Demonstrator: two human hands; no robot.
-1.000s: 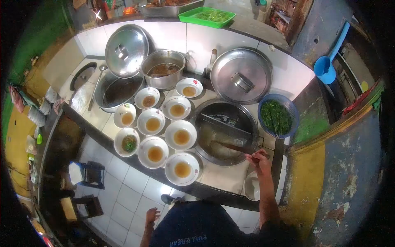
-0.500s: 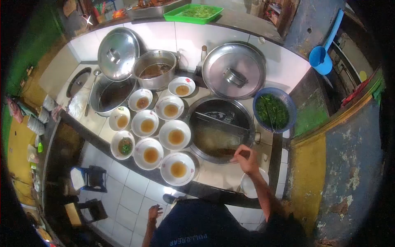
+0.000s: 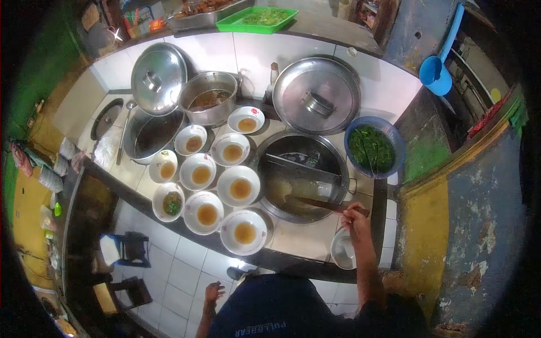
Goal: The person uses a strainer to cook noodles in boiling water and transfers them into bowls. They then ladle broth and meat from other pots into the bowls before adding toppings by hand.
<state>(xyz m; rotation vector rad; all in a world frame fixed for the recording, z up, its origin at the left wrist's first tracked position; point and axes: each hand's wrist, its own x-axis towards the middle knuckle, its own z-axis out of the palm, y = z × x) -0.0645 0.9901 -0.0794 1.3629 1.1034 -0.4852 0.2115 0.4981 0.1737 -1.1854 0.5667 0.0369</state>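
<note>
My right hand (image 3: pixel 355 218) is closed around the end of a ladle's long brown handle (image 3: pixel 318 204). The handle slants over the near rim of a large divided pot (image 3: pixel 269 209), and its pale round head lies in the cloudy liquid of the near compartment. Dark liquid fills the far compartment. Below my right wrist stands a white bowl (image 3: pixel 341 251) with my forearm partly over it. My left hand (image 3: pixel 213 292) hangs low beside my body above the floor, fingers apart and holding nothing. Left of the pot, several white bowls (image 3: pixel 260 239) hold brown liquid; one bowl (image 3: pixel 179 213) also has chopped greens.
A blue basket of leafy greens (image 3: pixel 371 147) stands right of the pot. Behind are a large lid (image 3: pixel 298 84), a steel pot (image 3: pixel 221 115) and another lid (image 3: pixel 169 62). A green tray (image 3: pixel 228 26) sits on the ledge. A blue dipper (image 3: pixel 439 84) hangs at right.
My right hand has moved right from the pot's near rim, and the ladle's handle now stretches across the pot with its head in the liquid. My left hand stays low.
</note>
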